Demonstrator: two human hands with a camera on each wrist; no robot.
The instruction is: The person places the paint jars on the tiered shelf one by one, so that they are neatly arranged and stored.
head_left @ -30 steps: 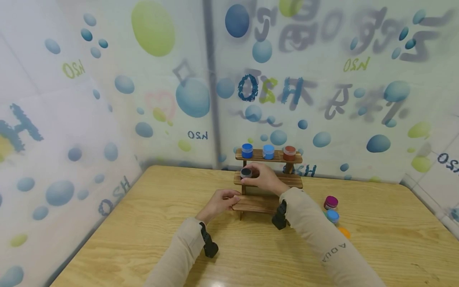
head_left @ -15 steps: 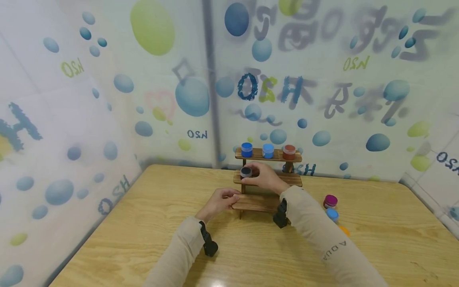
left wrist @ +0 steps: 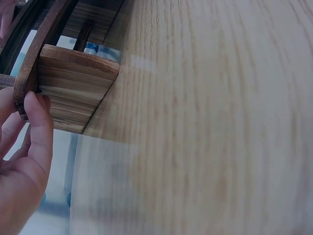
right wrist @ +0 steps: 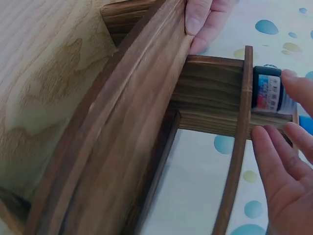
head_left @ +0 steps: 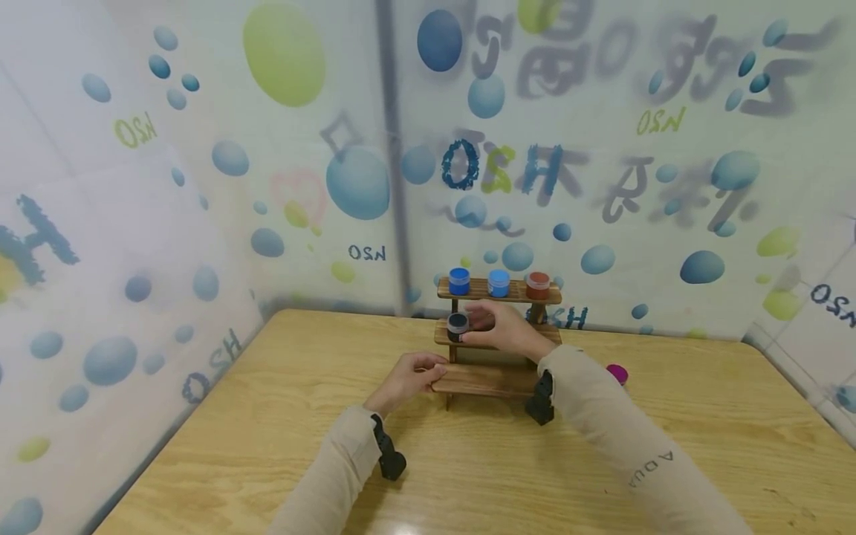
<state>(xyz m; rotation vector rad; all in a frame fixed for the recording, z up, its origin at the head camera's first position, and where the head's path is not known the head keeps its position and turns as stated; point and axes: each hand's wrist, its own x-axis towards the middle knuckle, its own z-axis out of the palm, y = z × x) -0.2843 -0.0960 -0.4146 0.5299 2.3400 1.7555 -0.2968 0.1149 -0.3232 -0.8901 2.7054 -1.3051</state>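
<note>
A small jar with a black lid (head_left: pixel 458 325), apparently a paint jar, stands at the left end of the middle shelf of a three-tier wooden rack (head_left: pixel 491 379). In the right wrist view, the same jar (right wrist: pixel 267 89) shows a printed label. My right hand (head_left: pixel 504 331) is just right of it, fingers loosened and spread, a fingertip close to its side; contact cannot be told. My left hand (head_left: pixel 409 379) grips the left end of the lowest shelf. In the left wrist view, the left fingers (left wrist: pixel 40 127) pinch that shelf's end.
On the top shelf stand a dark blue jar (head_left: pixel 458 281), a light blue jar (head_left: pixel 498 283) and a red-brown jar (head_left: pixel 538 285). A magenta-lidded jar (head_left: pixel 617 374) on the table (head_left: pixel 267 446) is partly behind the right sleeve. A patterned curtain (head_left: pixel 321 282) hangs behind the rack.
My right hand has loosened from the black-lidded jar and shifted right, leaving it on the middle shelf. The right sleeve now covers the light blue and orange items on the table. The left hand stays.
</note>
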